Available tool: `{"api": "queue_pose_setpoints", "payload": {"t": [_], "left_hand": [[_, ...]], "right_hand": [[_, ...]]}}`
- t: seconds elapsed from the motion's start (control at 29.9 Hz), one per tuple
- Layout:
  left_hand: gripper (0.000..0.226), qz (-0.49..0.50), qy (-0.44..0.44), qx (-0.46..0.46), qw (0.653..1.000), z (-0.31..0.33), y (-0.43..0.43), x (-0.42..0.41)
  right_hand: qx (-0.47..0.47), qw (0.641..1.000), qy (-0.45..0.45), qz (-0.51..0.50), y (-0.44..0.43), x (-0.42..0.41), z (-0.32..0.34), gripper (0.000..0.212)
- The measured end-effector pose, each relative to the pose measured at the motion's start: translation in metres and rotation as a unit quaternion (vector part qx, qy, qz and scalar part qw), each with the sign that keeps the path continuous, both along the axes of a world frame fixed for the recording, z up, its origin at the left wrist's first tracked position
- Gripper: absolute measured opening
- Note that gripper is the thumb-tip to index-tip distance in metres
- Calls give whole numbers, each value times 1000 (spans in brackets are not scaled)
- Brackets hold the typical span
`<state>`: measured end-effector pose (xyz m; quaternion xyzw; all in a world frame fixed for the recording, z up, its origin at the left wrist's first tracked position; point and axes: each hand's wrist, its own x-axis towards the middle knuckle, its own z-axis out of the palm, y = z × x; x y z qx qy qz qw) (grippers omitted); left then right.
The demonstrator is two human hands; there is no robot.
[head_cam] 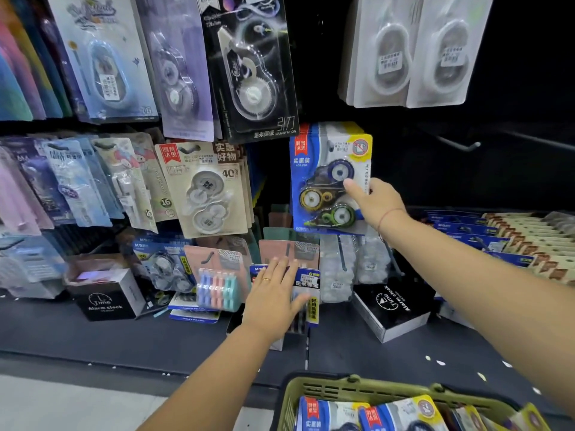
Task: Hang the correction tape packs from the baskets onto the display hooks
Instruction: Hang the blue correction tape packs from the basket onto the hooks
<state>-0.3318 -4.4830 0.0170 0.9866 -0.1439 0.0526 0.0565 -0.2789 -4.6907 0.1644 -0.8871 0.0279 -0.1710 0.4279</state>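
Your right hand (376,203) pinches blue correction tape pack (323,157) at right edge, thumb on front, high above green basket (342,389). Your left hand (273,295), fingers (281,270) straight, released, rests flat on shelf pack (308,283) above-left of basket. Spare packs (323,415) inside basket.

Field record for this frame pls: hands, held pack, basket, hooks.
right hand: grips blue three-tape pack by its right edge, thumb on front
pack state: upright, in front of similar hanging packs; hook engagement not visible
left hand: fingers straight, resting on blue-edged pack in lower row
basket: green, bottom of view, holds spare packs
bare hook: right of held pack
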Motion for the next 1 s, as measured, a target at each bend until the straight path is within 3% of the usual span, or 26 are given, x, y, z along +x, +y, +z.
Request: {"api": "queue_pose_setpoints", "payload": {"t": [0.13, 0.27, 0.37, 0.47, 0.63, 0.73, 0.8, 0.87, 1.0], "left_hand": [[74, 2, -2, 4, 1000, -4, 1, 1], [74, 18, -1, -3, 1000, 2, -3, 0], [72, 46, -38, -60, 996, 2, -7, -13], [68, 82, -67, -164, 981, -24, -13, -53], [69, 164, 117, -272, 941, -106, -11, -142], [72, 215, 210, -293, 908, -141, -11, -184], [72, 255, 195, -276, 906, -152, -13, -200], [71, 270, 174, -263, 910, -154, -15, -207], [70, 269, 166, -264, 911, -154, -16, -209]], "right_hand": [[-27, 999, 19, -22, 2, 11, -2, 45], [44, 998, 27, -25, -2, 0, -13, 44], [69, 997, 3, -16, -10, -34, -32, 44], [88, 996, 16, 25, -28, -85, -79, 31], [95, 978, 177, 50, -81, -177, -180, 22], [56, 960, 273, 39, -111, -213, -222, 31], [5, 944, 327, 43, -115, -231, -240, 43], [-21, 931, 363, 33, -110, -243, -253, 69], [54, 912, 406, -22, -95, -251, -274, 98]]}}
